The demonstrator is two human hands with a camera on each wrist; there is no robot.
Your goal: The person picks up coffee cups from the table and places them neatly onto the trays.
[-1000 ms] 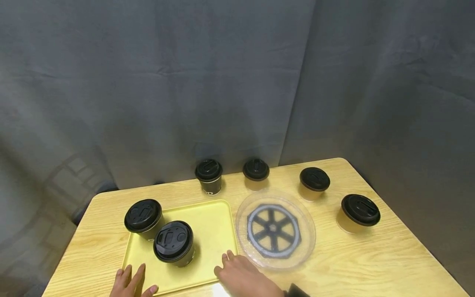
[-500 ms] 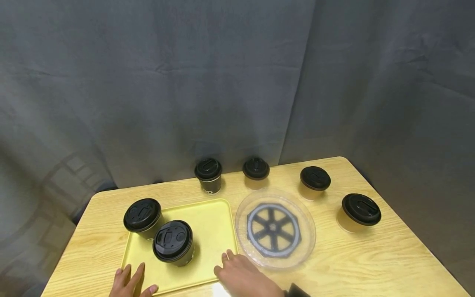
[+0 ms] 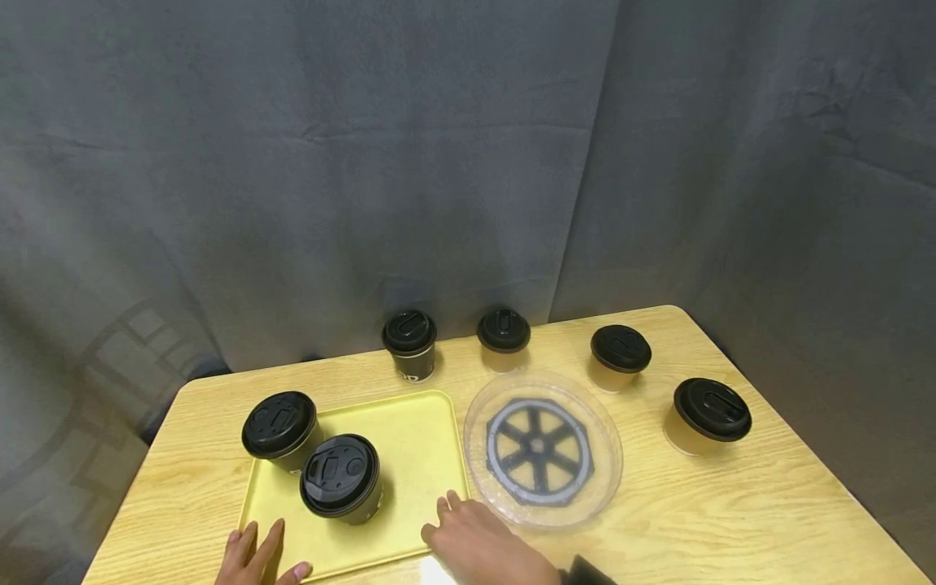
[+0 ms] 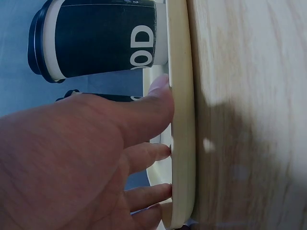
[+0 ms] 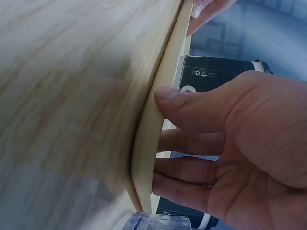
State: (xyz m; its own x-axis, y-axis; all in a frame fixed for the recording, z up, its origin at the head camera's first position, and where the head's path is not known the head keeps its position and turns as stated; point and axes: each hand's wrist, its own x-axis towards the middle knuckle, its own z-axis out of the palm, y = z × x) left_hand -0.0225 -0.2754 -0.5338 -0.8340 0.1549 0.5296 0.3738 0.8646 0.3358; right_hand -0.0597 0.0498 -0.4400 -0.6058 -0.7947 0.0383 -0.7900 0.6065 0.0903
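Observation:
A yellow tray (image 3: 409, 439) lies on the wooden table. On its left part stand two dark paper cups with black lids, the nearer coffee cup (image 3: 340, 479) in front of the farther coffee cup (image 3: 281, 431). My left hand (image 3: 252, 561) rests at the tray's front left corner, fingers spread; in the left wrist view its fingertips reach over the rim (image 4: 182, 143). At the front right corner my right hand (image 3: 486, 540) touches the tray. The right wrist view has its thumb (image 5: 177, 98) against the rim and its straight fingers (image 5: 187, 167) inside.
Right of the tray sits a round clear plastic turntable (image 3: 541, 516) with a dark spoked base. Along the back stand a dark lidded cup (image 3: 413, 361) and a brown one (image 3: 504, 357). Two more brown cups, one back right (image 3: 617, 374) and one far right (image 3: 691, 435), stand beyond the turntable.

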